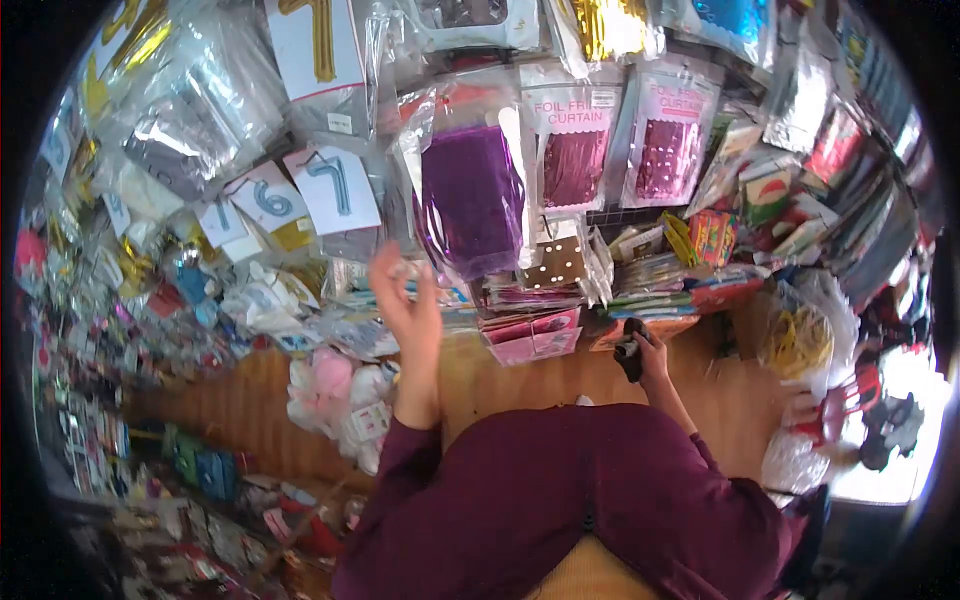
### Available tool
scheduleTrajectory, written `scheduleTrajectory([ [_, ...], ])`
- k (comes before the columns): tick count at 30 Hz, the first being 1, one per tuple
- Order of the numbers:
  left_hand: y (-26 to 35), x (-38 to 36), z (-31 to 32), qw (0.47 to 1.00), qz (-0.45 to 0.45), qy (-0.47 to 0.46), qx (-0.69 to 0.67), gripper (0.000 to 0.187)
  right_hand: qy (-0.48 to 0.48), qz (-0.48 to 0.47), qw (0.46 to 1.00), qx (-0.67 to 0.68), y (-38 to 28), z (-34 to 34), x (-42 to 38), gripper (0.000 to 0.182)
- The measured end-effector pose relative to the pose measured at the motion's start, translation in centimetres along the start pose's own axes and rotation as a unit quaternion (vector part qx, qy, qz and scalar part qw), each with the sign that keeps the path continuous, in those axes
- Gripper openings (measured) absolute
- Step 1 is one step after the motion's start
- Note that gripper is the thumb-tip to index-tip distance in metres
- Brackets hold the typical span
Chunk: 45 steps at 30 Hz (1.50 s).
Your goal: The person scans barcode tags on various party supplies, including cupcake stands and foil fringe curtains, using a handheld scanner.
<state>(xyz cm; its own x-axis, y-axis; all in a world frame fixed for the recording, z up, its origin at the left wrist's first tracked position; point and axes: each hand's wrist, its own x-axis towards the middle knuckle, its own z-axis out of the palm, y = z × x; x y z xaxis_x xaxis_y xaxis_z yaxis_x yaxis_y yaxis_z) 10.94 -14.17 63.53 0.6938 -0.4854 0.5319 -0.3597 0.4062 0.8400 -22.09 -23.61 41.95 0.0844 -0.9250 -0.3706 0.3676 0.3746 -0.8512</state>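
My left hand (408, 300) is raised, open with its fingers apart and slightly curled, just below and left of a purple packet (472, 195) in clear plastic that hangs on the display. A hanging card with a blue foil number 7 (335, 190) is up and left of that hand. Low on the right, my right hand (653, 358) is closed around a small dark object (629, 350); I cannot tell what kind it is. Stacked pink packets (535, 335) lie between the two hands.
Two foil fringe curtain packs (574, 150) hang right of the purple packet. A polka-dot packet (553, 262) is below them. Bagged pink and white goods (340, 390) stand on the wooden floor (240, 405) at left. A plastic bag with yellow contents (805, 335) is at right.
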Motion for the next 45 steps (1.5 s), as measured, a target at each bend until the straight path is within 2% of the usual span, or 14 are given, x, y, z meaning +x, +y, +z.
scheduleTrajectory([
  [2, -1.4, 2.8, 1.1, 0.988, 0.094, 0.049, 0.110, 0.053, 0.007, 0.017, 0.999, -0.033, -1.6, -1.2, 1.1, 0.014],
  [3, -1.5, 3.7, 2.1, 0.986, 0.094, 0.065, 0.117, 0.053, 0.001, 0.008, 1.000, -0.021, -2.9, -1.2, 1.2, 0.016],
  [5, -1.3, 4.8, 3.7, 0.998, -0.004, 0.017, 0.063, 0.059, -0.018, 0.003, 1.000, 0.012, -3.7, -2.3, 2.6, 0.017],
  [8, -2.3, 5.3, 5.3, 0.994, 0.025, 0.035, 0.096, 0.056, -0.029, 0.005, 1.000, 0.010, -4.8, -3.0, 4.4, 0.015],
  [10, -2.1, 5.4, 5.6, 0.998, -0.009, 0.024, 0.053, 0.051, -0.059, 0.007, 0.998, 0.001, -4.8, -3.8, 6.0, 0.017],
  [15, -0.8, 5.5, 5.6, 0.991, 0.063, 0.038, 0.114, 0.049, -0.056, 0.026, 0.994, -0.093, -5.6, -3.8, 6.7, 0.017],
  [21, 1.6, 9.6, 5.7, 0.969, 0.132, 0.024, 0.208, 0.046, -0.070, -0.003, 0.994, -0.089, -5.4, -1.7, 4.2, 0.015],
  [24, 3.3, 11.2, 6.0, 0.968, 0.209, -0.043, 0.128, 0.035, -0.073, -0.016, 0.993, -0.088, -3.0, -2.9, 3.7, 0.015],
  [27, 8.7, 11.1, 6.7, 0.925, 0.086, -0.107, 0.353, 0.042, -0.022, -0.006, 0.997, -0.070, -1.8, -2.6, 1.1, 0.018],
  [32, 7.3, 12.7, 6.1, 0.936, 0.139, -0.188, 0.264, 0.041, 0.019, -0.006, 0.996, -0.082, 1.8, -2.9, -2.1, 0.018],
  [34, 7.9, 13.3, 6.1, 0.931, 0.115, -0.298, 0.178, 0.031, 0.022, 0.002, 0.996, -0.089, 2.1, -1.2, -4.1, 0.019],
  [39, 7.5, 14.4, 6.2, 0.925, 0.094, -0.297, 0.219, 0.026, 0.039, -0.001, 0.995, -0.095, 3.7, 1.5, -8.1, 0.021],
  [41, 7.2, 14.4, 6.0, 0.906, 0.163, -0.273, 0.279, 0.027, 0.046, -0.008, 0.993, -0.110, 4.3, 1.7, -9.6, 0.023],
  [45, 7.0, 14.4, 6.1, 0.911, 0.173, -0.271, 0.256, 0.032, 0.069, -0.015, 0.991, -0.110, 6.5, 0.9, -12.4, 0.025],
])
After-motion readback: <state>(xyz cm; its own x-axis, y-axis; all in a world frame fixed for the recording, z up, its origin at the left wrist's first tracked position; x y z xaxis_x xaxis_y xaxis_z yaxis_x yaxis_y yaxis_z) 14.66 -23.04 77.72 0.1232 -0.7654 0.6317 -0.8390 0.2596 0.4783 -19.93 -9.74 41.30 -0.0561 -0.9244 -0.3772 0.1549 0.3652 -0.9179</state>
